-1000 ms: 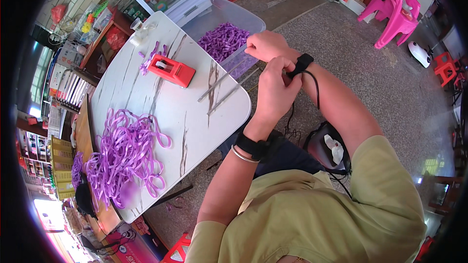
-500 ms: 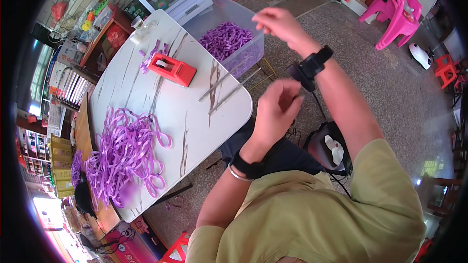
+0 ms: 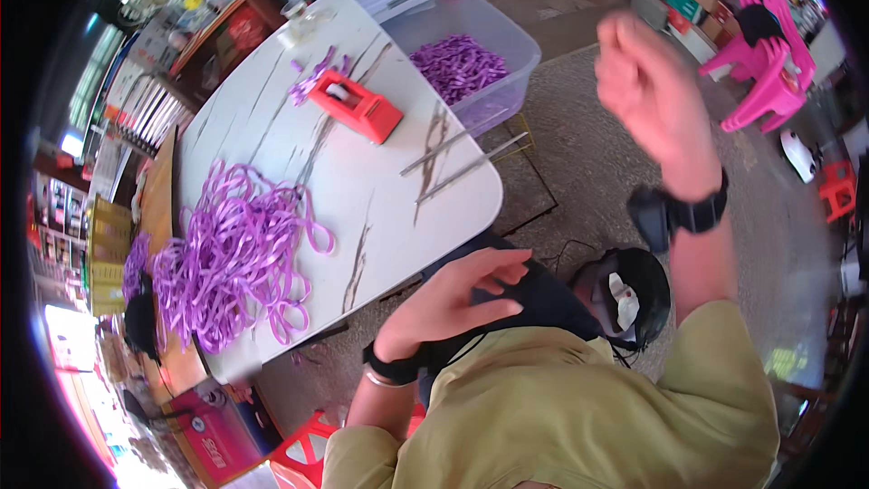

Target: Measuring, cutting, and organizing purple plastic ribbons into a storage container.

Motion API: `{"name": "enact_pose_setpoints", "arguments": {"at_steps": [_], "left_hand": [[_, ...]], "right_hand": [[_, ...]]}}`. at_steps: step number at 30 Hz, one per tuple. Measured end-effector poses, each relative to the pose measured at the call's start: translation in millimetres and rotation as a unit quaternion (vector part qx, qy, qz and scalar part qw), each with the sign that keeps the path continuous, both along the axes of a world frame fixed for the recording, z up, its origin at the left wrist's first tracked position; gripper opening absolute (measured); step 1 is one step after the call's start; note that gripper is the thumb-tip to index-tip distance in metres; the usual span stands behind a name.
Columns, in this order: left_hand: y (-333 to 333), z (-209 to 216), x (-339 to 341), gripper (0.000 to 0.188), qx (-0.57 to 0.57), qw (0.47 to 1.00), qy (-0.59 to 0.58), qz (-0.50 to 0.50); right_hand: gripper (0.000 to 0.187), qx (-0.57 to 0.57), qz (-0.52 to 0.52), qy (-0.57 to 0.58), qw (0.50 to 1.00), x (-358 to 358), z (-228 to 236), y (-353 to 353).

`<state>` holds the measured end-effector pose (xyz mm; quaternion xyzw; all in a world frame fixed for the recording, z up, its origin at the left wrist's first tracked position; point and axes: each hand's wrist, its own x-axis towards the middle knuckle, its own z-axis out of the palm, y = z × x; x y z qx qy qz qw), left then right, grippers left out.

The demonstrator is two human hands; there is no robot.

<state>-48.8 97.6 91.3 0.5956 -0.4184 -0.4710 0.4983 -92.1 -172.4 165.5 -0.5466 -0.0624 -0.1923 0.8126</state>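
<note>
My left hand (image 3: 457, 299) is held over my lap, its fingers apart and nothing in it. Raised above the floor to the right, my right hand (image 3: 654, 95) has curled fingers, a little blurred; nothing shows in them. A black device (image 3: 654, 215) is strapped to the right wrist. On the white marbled table (image 3: 362, 217) lies a large tangled heap of purple ribbon loops (image 3: 235, 258). A red tape dispenser (image 3: 358, 109) stands farther back, beside a few short purple ribbon pieces (image 3: 314, 80). Both hands are apart from these.
A clear plastic bin (image 3: 507, 23) holding many purple ribbon pieces (image 3: 457, 68) stands beyond the table's right corner. Two thin metal rods (image 3: 471, 167) jut over the table edge. A black bag (image 3: 647, 294) is near my legs. Pink plastic chairs (image 3: 769, 63) stand at the far right.
My right hand has moved right, away from the left. My left hand has come down and back toward my body, and its fingers have opened. The view has shifted slightly.
</note>
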Motion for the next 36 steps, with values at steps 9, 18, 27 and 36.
{"name": "enact_pose_setpoints", "arguments": {"at_steps": [9, 18, 27, 36], "left_hand": [[136.9, 38.5, 12.2, 0.047, -0.253, 0.944, 0.033, 0.207], [102.2, 106.1, -20.4, 0.024, -0.393, 0.888, -0.238, -0.011], [128.8, 93.7, -4.7, 0.019, -0.601, 0.695, -0.279, 0.277], [199.6, 42.7, 32.3, 0.035, -0.123, 0.943, -0.081, 0.299]], "right_hand": [[0.011, -0.212, -0.064, 0.182, 0.958, -4.1, -52.1, 71.6], [0.017, -0.41, 0.138, 0.173, 0.885, 61.7, -67.6, 143.5], [0.031, -0.64, 0.261, -0.012, 0.722, 201.9, -66.1, 242.2], [0.035, -0.724, 0.311, 0.143, 0.599, 286.8, -76.4, 267.7]]}}
